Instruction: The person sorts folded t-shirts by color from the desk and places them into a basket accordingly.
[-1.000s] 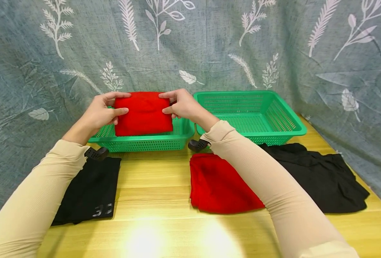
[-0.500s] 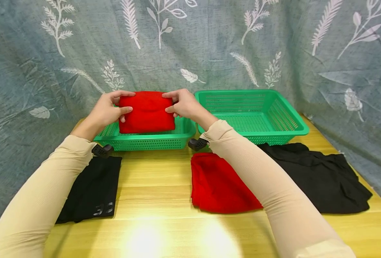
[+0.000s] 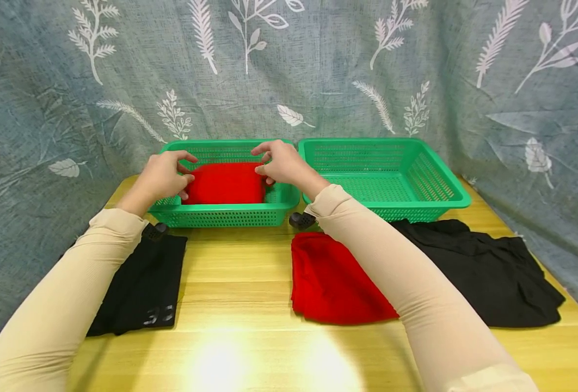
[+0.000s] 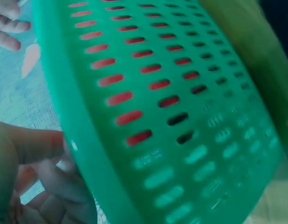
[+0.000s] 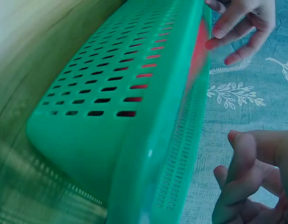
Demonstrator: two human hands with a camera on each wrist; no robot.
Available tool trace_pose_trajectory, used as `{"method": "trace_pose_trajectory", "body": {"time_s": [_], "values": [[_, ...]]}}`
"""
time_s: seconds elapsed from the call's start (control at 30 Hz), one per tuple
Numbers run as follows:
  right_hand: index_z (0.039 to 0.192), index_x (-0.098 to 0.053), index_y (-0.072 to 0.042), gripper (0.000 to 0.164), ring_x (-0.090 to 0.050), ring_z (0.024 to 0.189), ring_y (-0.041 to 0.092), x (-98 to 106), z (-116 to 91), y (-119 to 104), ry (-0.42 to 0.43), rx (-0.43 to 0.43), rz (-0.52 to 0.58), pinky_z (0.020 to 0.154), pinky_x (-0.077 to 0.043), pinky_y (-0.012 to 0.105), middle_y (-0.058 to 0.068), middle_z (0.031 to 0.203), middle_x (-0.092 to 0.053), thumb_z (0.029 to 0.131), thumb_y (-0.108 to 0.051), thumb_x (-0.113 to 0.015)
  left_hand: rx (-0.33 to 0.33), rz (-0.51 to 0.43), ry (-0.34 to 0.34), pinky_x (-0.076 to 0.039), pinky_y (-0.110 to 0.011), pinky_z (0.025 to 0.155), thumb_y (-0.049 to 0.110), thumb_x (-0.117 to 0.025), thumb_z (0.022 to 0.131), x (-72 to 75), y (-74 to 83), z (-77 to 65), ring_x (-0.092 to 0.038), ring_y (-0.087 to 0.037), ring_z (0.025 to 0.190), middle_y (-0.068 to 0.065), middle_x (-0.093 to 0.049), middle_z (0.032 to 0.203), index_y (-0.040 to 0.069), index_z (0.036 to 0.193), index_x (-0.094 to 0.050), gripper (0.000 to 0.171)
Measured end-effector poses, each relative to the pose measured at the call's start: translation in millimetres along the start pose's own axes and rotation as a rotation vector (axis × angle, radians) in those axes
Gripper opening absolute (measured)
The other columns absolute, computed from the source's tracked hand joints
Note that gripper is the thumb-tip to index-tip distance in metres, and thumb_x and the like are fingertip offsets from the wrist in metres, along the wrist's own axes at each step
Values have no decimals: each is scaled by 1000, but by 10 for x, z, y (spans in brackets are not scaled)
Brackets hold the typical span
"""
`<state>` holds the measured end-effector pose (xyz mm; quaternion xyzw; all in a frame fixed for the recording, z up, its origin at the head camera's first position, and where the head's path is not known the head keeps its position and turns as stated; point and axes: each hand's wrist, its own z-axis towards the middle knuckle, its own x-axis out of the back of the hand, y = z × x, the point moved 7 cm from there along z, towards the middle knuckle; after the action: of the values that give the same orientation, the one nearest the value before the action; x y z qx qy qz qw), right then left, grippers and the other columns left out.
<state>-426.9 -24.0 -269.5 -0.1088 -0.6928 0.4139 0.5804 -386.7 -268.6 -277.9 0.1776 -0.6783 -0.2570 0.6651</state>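
A folded red cloth [image 3: 227, 183] lies in the left green basket [image 3: 225, 215], slightly blurred in the head view. By its left edge, my left hand [image 3: 164, 177] hovers over the basket with thumb and fingers apart. On the cloth's right side, my right hand [image 3: 284, 162] is held in the same way, fingers loosely bent and pinching nothing. Through the slots of the basket wall [image 4: 106, 109] in the left wrist view, red fabric shows. In the right wrist view, both hands stand above the basket rim [image 5: 148, 154], holding nothing.
A second green basket [image 3: 382, 188] stands to the right. In front lie another red cloth [image 3: 335, 283], partly under my right forearm, and a black garment [image 3: 490, 277]. A folded black cloth [image 3: 144, 288] lies at left. A patterned curtain [image 3: 318, 60] hangs behind the wooden table [image 3: 235, 294].
The red cloth, held up between both hands earlier, has dropped into the left basket. Both hands have let go of it and their fingers have spread.
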Motion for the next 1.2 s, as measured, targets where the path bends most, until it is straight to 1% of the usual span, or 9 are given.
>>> {"method": "trace_pose_trajectory", "body": {"time_s": [0.07, 0.1, 0.27, 0.4, 0.53, 0.7, 0.9, 1.07, 1.2], "values": [[147, -65, -16, 42, -69, 63, 12, 19, -20, 12, -4, -1, -58, 82, -59, 31, 12, 135, -70, 105, -17, -71, -14, 104, -1, -57, -57, 99, 14, -63, 108, -3, 15, -19, -79, -23, 68, -29, -68, 138, 8, 153, -56, 46], [146, -65, -16, 41, -70, 64, 13, 27, -30, 17, -10, -1, -75, 84, -60, 33, 13, 138, -70, 106, -19, -71, -21, 118, 3, -54, -60, 105, 13, -62, 108, -4, 33, -32, -79, -25, 70, -28, -69, 137, 8, 152, -57, 45], [142, -67, -17, 36, -73, 69, 17, 62, -98, 43, -52, 12, -86, 86, -61, 37, 9, 130, -72, 107, -23, -69, -44, 111, 5, -48, -63, 109, 16, -64, 107, -12, 104, -63, -77, -25, 66, -24, -72, 133, 9, 147, -60, 41], [136, -71, -20, 29, -76, 72, 23, 125, -176, 86, -42, 34, -69, 82, -60, 35, 6, 123, -74, 107, -24, -69, -77, 101, -1, -56, -50, 89, 17, -64, 107, -59, 194, -94, -77, -27, 66, -20, -73, 130, 11, 146, -62, 39], [133, -72, -19, 27, -77, 75, 31, 217, -286, 139, -28, 59, -63, 84, -57, 36, 6, 125, -74, 107, -24, -68, -107, 58, -7, -49, -37, 65, 15, -64, 108, -108, 303, -141, -76, -36, 70, -19, -73, 128, 13, 144, -65, 36], [131, -73, -21, 25, -77, 74, 34, 344, -469, 218, -20, 78, -64, 84, -56, 37, 6, 123, -74, 106, -25, -68, -155, 11, -16, -51, -36, 65, 15, -65, 107, -199, 463, -231, -73, -30, 61, -19, -76, 121, 13, 141, -66, 34], [131, -74, -23, 26, -76, 72, 32, 509, -822, 301, -24, 94, -95, 77, -55, 37, 7, 118, -73, 106, -28, -69, -215, -33, -67, -50, -38, 68, 20, -67, 107, -433, 695, -428, -70, -25, 56, -15, -77, 116, 17, 139, -67, 32], [133, -73, -19, 28, -73, 65, 26, 591, -1202, 383, -70, 123, -141, 74, -55, 37, 10, 119, -73, 107, -28, -69, -290, -85, -127, -54, -38, 63, 18, -71, 105, -701, 928, -629, -68, -21, 51, -11, -78, 110, 20, 138, -68, 33], [139, -69, -18, 34, -74, 64, 22, 579, -1597, 545, -136, 92, -154, 66, -55, 37, 12, 123, -72, 106, -29, -70, -344, -133, -257, -58, -37, 62, 16, -72, 104, -1011, 1096, -837, -69, -23, 52, -9, -77, 111, 22, 143, -65, 40]]}}
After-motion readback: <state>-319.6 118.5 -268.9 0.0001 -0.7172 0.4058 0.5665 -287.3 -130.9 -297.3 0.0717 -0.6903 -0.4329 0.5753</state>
